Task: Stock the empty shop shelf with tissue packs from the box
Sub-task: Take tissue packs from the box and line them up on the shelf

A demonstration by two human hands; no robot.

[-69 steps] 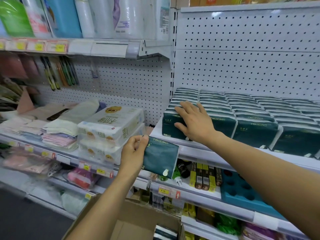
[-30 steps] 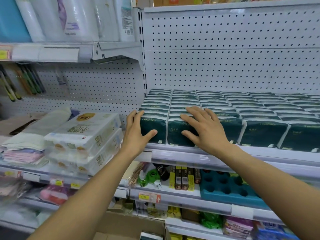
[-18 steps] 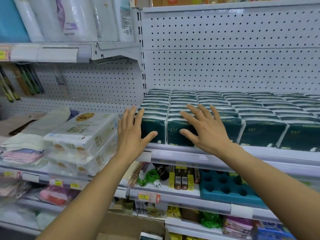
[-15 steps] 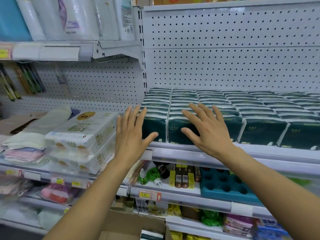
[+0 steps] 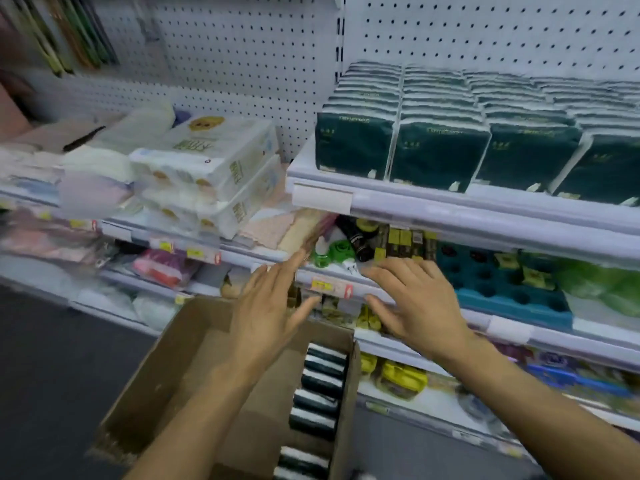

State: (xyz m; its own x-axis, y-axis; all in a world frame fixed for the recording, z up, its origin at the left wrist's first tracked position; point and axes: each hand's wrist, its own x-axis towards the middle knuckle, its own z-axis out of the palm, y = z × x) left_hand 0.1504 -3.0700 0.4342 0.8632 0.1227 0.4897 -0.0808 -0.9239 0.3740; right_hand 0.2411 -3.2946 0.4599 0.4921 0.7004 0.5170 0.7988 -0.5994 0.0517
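While the shelf [image 5: 485, 209] above the box [image 5: 166, 368] already carries rows of dark green tissue packs [image 5: 440, 154], more packs [image 5: 320, 386] stand on edge along the box's right wall. Both hands hover spread and empty over the box, left hand [image 5: 266, 313], right hand [image 5: 415, 299]. Each pack looks light, soft and slick in its wrapper; pinching across the narrow faces should hold it.

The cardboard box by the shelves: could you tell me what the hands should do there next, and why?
Probably lower the right hand into the cardboard box and grip one dark green tissue pack. Both hands are empty, the left hand open above the box, and packs remain stacked along its right wall.
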